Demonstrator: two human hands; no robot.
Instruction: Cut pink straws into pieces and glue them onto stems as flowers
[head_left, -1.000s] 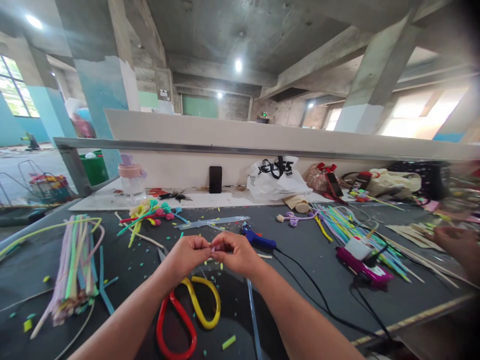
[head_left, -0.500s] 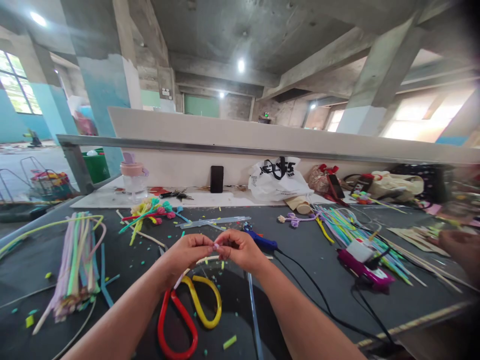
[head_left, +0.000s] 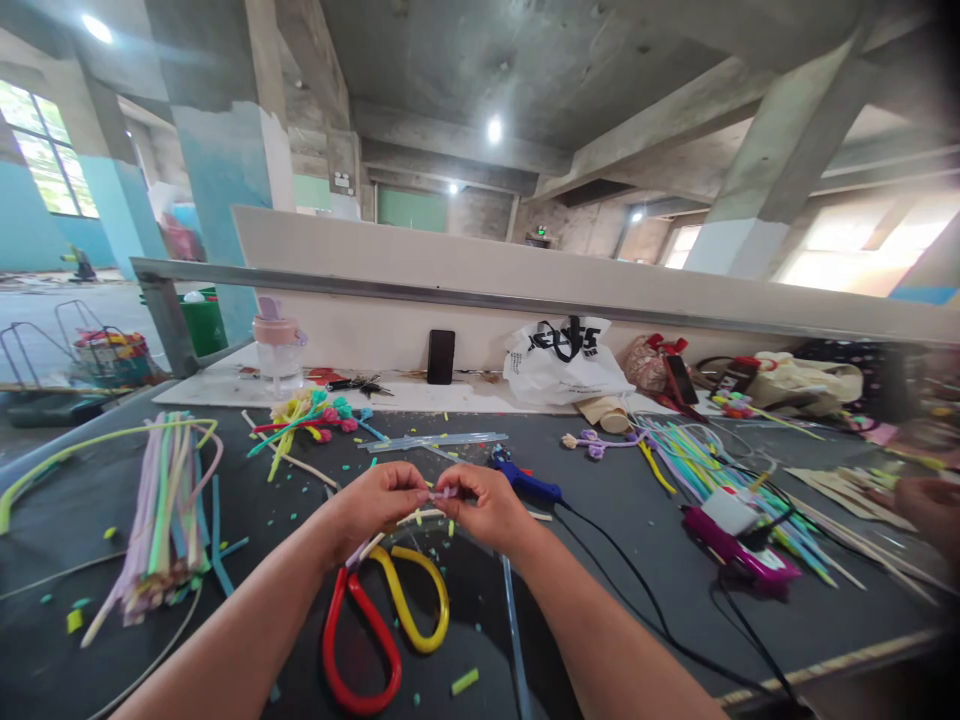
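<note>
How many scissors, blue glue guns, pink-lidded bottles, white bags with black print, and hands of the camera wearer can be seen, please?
Scissors: 1
Blue glue gun: 1
Pink-lidded bottle: 1
White bag with black print: 1
Wearer's left hand and right hand: 2
Total: 6

Dk tbl [head_left: 615,610]: red/yel scissors [head_left: 379,613], blue glue gun [head_left: 534,485], strip bundle [head_left: 169,510] at L, scraps [head_left: 464,682].

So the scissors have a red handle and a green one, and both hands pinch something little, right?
Nearly: in the head view, the scissors have a red handle and a yellow one, not green. The left hand and right hand do pinch something little.
</note>
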